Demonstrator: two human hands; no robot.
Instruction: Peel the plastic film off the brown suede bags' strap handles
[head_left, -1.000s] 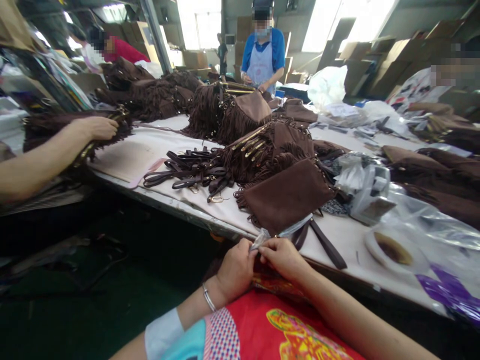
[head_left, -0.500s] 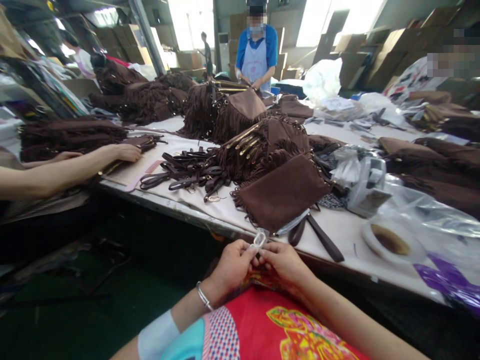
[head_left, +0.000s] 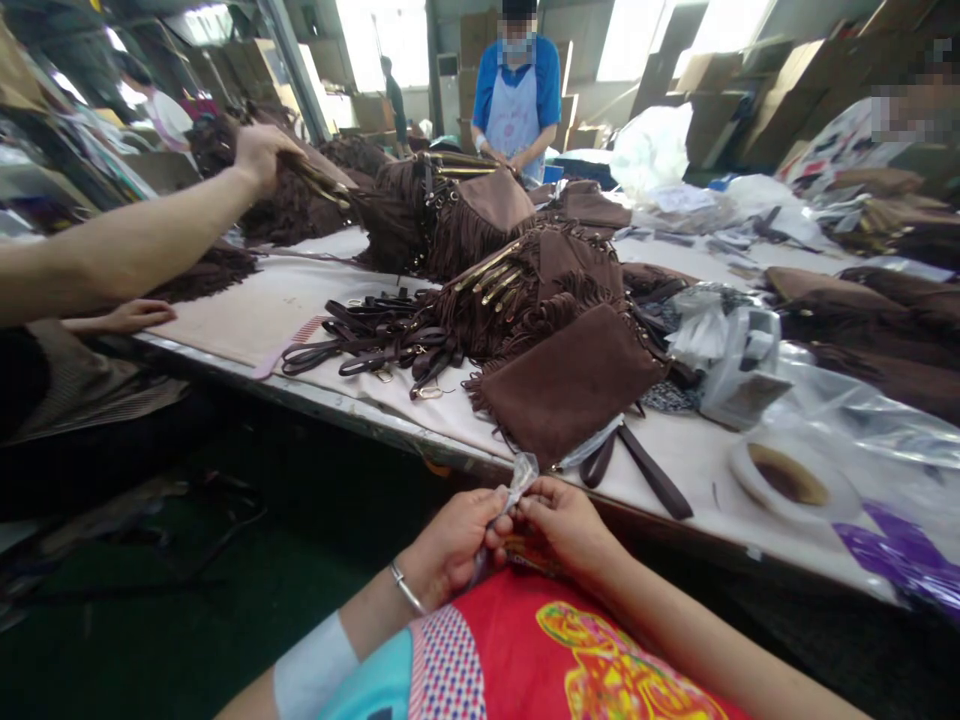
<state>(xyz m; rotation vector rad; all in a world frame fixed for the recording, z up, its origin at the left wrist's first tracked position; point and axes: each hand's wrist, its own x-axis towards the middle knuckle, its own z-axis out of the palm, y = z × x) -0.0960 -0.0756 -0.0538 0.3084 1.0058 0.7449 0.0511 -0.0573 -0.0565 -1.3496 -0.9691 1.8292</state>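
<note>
We have a clear wrap (head_left: 523,470) in both hands, just off the surface's (head_left: 439,425) near edge, by the bag's (head_left: 577,385) lowest corner. Grip: left hand (head_left: 459,535) pinches the wrap between thumb and fingers; right hand (head_left: 568,522) pinches it too, fingertips close beside the left's. Contents of the wrap: we cannot make out. Step in hand, we judge: fingertip work on the film. Next move seems to call for a steady left pinch and small right-hand turns. Strap (head_left: 656,475) near the same edge; roll (head_left: 750,478) farther right along it.
</note>
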